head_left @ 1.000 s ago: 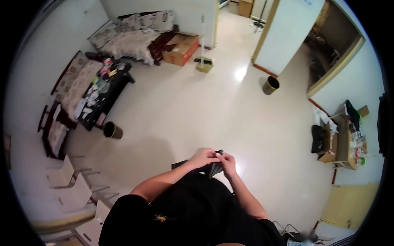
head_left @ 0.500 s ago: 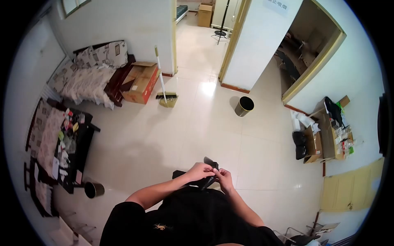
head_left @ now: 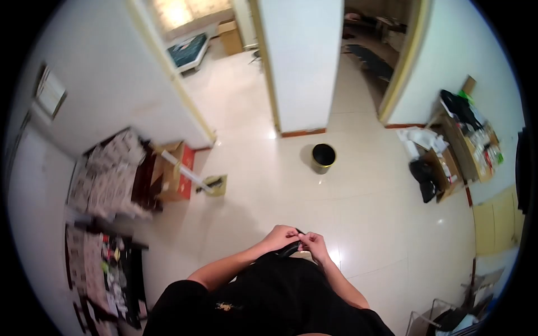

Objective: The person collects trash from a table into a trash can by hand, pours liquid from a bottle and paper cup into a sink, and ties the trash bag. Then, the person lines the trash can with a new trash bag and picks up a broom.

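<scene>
Close in front of my black shirt point(head_left: 263, 297), both hands meet at a dark, glossy, flexible item point(head_left: 289, 250), perhaps a black plastic bag. My left hand point(head_left: 281, 237) has its fingers closed on the item's upper edge. Facing it, my right hand point(head_left: 312, 246) pinches the same edge from the right side. The fingertips of the two hands nearly touch. Most of the dark item hangs below the fingers and blends into the shirt, so its full shape is hidden.
A round bin point(head_left: 323, 158) stands on the tiled floor ahead. To the left are a broom with dustpan point(head_left: 216, 186), a cardboard box point(head_left: 178, 173), a sofa point(head_left: 109, 179) and a cluttered black table point(head_left: 134, 280). A loaded desk point(head_left: 465, 148) is at the right wall.
The view has swung left and forward, so the bin and doorways sit differently in the picture. Both hands stay together on the dark item, whose upper part no longer sticks up above the fingers.
</scene>
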